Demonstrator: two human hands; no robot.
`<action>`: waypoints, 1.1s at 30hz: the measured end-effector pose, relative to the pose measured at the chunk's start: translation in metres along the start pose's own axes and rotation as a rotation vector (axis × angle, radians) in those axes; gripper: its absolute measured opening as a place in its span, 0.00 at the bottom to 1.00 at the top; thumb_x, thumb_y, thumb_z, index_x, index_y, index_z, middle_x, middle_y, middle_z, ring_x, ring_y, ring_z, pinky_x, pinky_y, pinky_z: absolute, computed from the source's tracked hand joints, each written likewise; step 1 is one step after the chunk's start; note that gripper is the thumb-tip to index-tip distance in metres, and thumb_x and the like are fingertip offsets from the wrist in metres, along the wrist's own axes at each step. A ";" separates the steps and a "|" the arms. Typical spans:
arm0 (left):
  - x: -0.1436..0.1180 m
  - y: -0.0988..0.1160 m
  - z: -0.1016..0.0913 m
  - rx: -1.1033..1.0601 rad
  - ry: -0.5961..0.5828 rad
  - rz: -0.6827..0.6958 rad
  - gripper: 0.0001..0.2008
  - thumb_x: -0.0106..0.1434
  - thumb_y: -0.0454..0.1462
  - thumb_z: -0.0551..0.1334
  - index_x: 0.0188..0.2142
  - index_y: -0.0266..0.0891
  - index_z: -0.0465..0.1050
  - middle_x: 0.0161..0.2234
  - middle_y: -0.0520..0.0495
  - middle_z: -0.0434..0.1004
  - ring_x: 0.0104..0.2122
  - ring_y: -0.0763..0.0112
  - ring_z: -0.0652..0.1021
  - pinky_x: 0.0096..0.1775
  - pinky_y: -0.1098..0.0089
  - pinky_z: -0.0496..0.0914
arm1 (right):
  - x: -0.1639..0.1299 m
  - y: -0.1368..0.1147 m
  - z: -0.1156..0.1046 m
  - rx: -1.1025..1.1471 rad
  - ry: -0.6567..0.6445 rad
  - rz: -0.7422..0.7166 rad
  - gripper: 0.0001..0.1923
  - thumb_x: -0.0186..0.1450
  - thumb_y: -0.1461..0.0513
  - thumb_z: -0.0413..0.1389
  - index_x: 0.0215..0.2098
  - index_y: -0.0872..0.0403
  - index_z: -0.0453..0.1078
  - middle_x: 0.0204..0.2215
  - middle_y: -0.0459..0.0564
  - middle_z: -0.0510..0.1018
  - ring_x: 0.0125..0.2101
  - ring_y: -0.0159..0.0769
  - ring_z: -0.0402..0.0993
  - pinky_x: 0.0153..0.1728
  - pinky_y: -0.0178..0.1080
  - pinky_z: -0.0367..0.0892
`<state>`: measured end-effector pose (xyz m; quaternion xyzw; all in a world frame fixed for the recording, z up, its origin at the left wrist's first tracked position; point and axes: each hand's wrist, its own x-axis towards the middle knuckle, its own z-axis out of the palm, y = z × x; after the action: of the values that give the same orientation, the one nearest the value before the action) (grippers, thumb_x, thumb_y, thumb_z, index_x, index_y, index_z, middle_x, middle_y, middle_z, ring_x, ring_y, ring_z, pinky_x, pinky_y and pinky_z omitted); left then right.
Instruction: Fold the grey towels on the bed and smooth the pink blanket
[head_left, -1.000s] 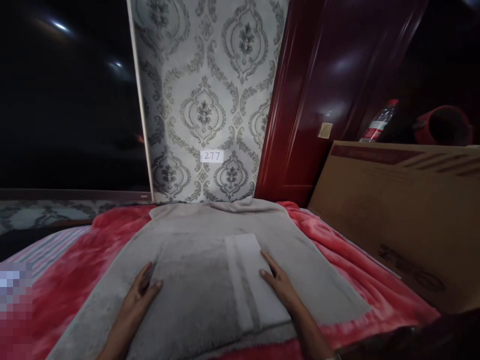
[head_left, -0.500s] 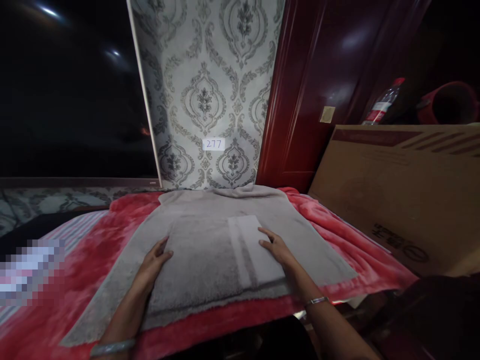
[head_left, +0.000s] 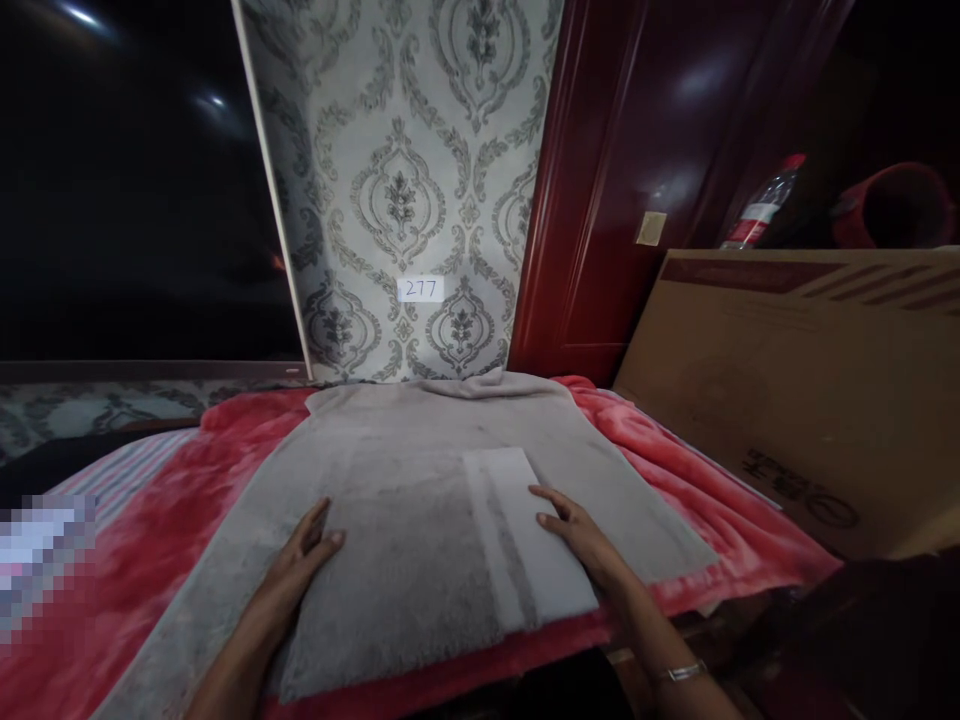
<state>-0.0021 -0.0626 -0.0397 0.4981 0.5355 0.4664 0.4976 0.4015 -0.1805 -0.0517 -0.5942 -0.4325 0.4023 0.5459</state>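
Hands slid nearer; left hand (head_left: 296,565), right hand (head_left: 581,535) flat on folded towel (head_left: 420,560).

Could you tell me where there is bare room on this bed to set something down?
The red blanket lies bare between the striped sheet and the grey towel. A narrower bare strip runs between the towel and the cardboard box. The near middle is crowded: left hand and right hand press the folded towel.
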 end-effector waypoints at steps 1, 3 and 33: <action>-0.002 0.002 0.001 0.020 -0.008 -0.009 0.41 0.54 0.51 0.69 0.65 0.45 0.65 0.62 0.33 0.68 0.66 0.48 0.63 0.65 0.49 0.57 | 0.000 0.001 0.001 -0.003 -0.001 -0.004 0.41 0.49 0.45 0.68 0.57 0.52 0.73 0.56 0.55 0.75 0.54 0.52 0.71 0.58 0.54 0.62; -0.003 0.007 0.002 0.048 -0.003 -0.038 0.42 0.55 0.53 0.69 0.66 0.44 0.62 0.63 0.30 0.66 0.67 0.48 0.62 0.65 0.49 0.57 | 0.002 0.001 0.001 -0.017 0.001 -0.018 0.43 0.49 0.43 0.68 0.59 0.52 0.72 0.59 0.56 0.73 0.57 0.52 0.69 0.61 0.54 0.60; -0.052 0.058 0.085 -0.268 -0.178 0.060 0.38 0.46 0.47 0.73 0.57 0.43 0.72 0.59 0.41 0.71 0.58 0.53 0.72 0.57 0.61 0.67 | 0.078 -0.127 -0.051 -0.378 0.410 -0.452 0.16 0.54 0.58 0.59 0.41 0.51 0.79 0.38 0.53 0.82 0.43 0.46 0.75 0.52 0.51 0.66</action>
<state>0.0871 -0.1101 0.0152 0.4825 0.4070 0.5024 0.5909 0.4635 -0.1180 0.0788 -0.6425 -0.5011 0.0569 0.5769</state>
